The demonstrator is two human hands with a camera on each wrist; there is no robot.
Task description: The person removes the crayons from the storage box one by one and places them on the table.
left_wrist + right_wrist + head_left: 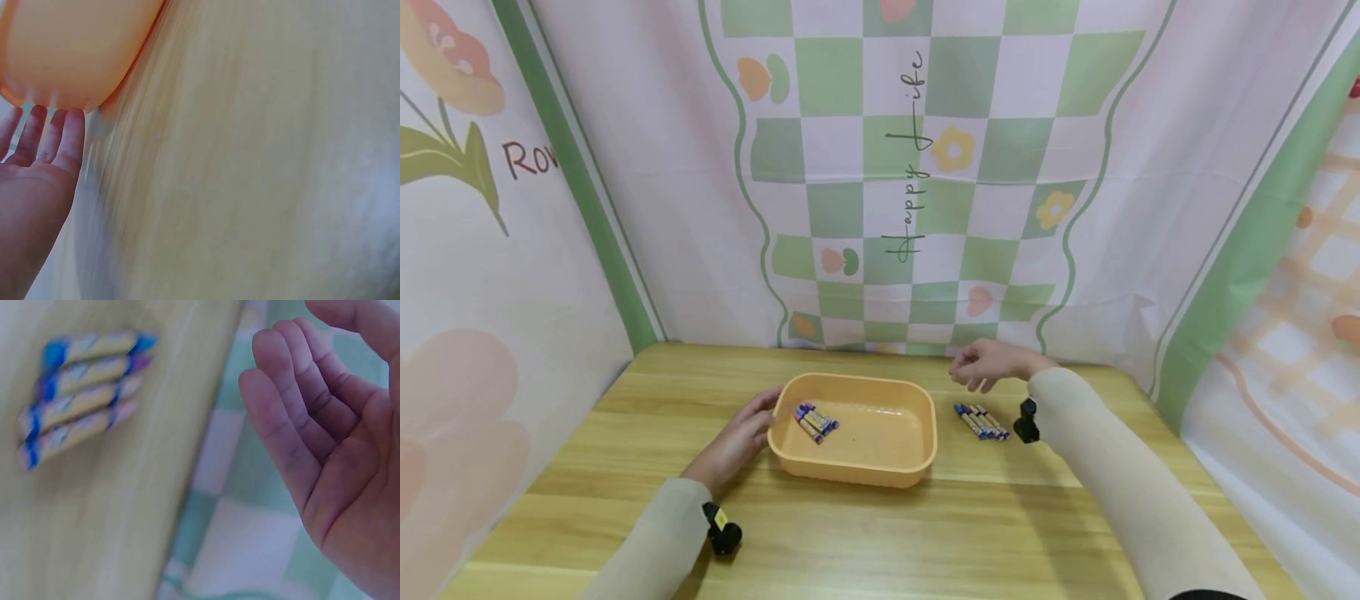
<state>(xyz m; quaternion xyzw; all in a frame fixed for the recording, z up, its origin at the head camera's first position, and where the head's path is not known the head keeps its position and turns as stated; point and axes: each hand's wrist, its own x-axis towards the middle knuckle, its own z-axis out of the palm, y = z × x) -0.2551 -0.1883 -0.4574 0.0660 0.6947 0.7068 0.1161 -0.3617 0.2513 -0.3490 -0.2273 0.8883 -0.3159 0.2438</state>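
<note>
Four crayons (982, 423) beside a tray (853, 475), more lying inside

The crayons are laid side by side on the table (880, 542), just to the right of the tray and apart from it. They are touched by neither hand. In the tray, a second bunch, the inner crayons (815, 422), is gathered near the left end; their exact count cannot be told. The rest of the tray's floor is left bare.

The right hand (988, 364) is held above the table, just beyond the crayons. Its fingers are loosely bent, with a moderate gap left to the thumb, and nothing is seen held between them. The tray's left wall is touched by the fingertips of the left hand (737, 437), whose fingers are nearly straight; the tray seems to be steadied rather than gripped.

The step in hand is judged to be the sorting of crayons between table and tray, at a pause between holds. If a crayon is to be taken next, the right hand would need to be lowered and a single crayon pinched without its neighbours being rolled.

Behind the table, a checked cloth (895, 167) is hung.
</note>
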